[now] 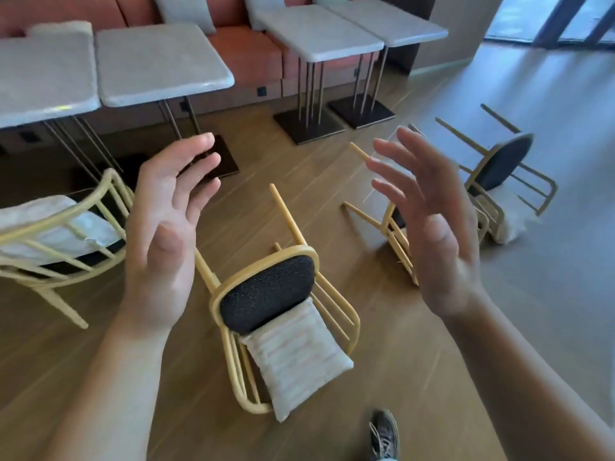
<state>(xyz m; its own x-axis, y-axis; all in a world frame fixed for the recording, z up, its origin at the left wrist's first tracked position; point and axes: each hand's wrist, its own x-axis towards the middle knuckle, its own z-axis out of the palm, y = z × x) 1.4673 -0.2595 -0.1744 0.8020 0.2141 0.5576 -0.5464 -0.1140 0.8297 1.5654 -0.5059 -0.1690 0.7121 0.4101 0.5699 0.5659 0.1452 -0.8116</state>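
Observation:
A yellow-framed chair (266, 294) with a black seat underside and a white cushion lies tipped over on the wooden floor, just below and between my hands. My left hand (166, 227) is raised above it, palm inward, fingers spread and holding nothing. My right hand (429, 217) mirrors it on the other side, fingers loosely spread, empty. Behind my right hand two more yellow chairs lie toppled: one (392, 234) mostly hidden by the hand, another (506, 181) farther right with its legs in the air.
An upright yellow chair (56, 234) with a white cushion stands at the left. Grey-topped tables (159, 64) (319, 31) on dark bases line an orange bench along the back. My shoe (384, 434) is at the bottom. Open floor lies to the right.

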